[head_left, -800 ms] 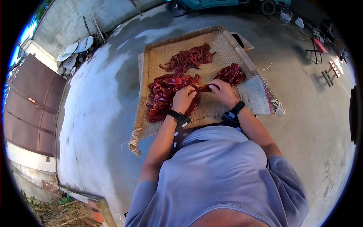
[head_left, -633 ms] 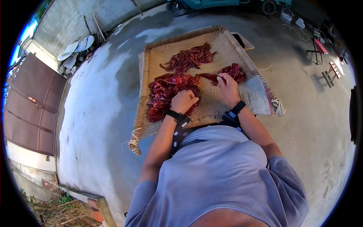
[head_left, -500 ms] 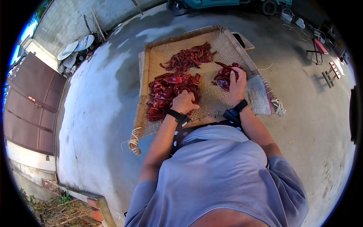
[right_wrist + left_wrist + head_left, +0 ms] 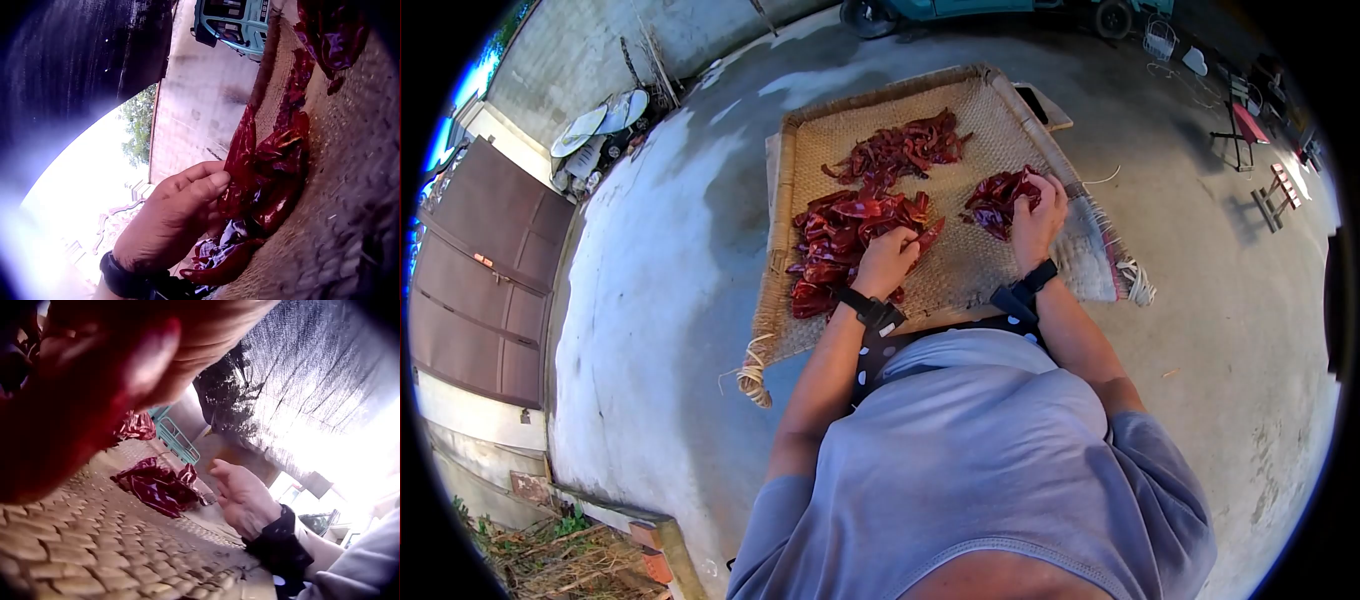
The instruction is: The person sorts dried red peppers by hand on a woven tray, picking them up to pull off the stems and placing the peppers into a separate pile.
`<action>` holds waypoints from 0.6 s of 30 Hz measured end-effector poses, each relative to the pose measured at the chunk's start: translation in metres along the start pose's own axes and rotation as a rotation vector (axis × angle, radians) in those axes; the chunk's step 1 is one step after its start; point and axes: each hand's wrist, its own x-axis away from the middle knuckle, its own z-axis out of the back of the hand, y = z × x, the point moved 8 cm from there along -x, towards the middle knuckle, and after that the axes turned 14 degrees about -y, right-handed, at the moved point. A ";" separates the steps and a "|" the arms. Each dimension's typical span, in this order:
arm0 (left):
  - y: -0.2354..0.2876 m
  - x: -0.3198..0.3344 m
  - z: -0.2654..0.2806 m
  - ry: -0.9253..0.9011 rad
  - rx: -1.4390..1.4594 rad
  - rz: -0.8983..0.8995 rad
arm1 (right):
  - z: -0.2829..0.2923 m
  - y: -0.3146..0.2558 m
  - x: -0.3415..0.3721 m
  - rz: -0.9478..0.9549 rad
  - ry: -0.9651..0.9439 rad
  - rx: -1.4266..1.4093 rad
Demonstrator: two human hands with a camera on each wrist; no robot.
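In the head view, my left hand [image 4: 888, 262] pinches a dried red chili pepper [image 4: 931, 236] at the near side of the large left chili heap [image 4: 830, 235]. The right wrist view shows my left thumb and forefinger closed on this chili pepper [image 4: 242, 140], which points away from the hand. My right hand [image 4: 1038, 218] is at the smaller right chili heap [image 4: 992, 200], its fingers bent loosely over the heap's edge. From the left wrist view, my right hand [image 4: 242, 499] appears with nothing between its fingers, beside that heap [image 4: 159, 487].
A woven tray [image 4: 950, 280] with a raised rim bears the heaps, including another of thin, shrivelled chilies [image 4: 910, 147] at the back. A phone [image 4: 1030, 106] lies on a board beyond its right rim. A teal vehicle [image 4: 980, 10] stands behind.
Both hands held one chili pepper between them; my right hand has moved it rightward to the right heap and let go. My left hand has reached into the left heap and taken another chili pepper.
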 end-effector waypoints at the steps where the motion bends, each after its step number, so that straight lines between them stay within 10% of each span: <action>1: 0.001 -0.001 -0.001 0.012 0.047 -0.033 | -0.011 0.003 -0.001 0.020 -0.091 -0.178; 4: 0.002 -0.002 -0.005 -0.013 0.096 -0.071 | -0.037 -0.024 0.006 0.066 -0.390 -0.791; 11: -0.001 -0.005 -0.026 -0.168 0.269 -0.084 | -0.075 -0.049 0.036 0.138 -1.048 -0.649; 18: -0.002 -0.002 -0.010 -0.026 0.337 -0.066 | -0.074 -0.044 0.037 -0.041 -1.008 -0.772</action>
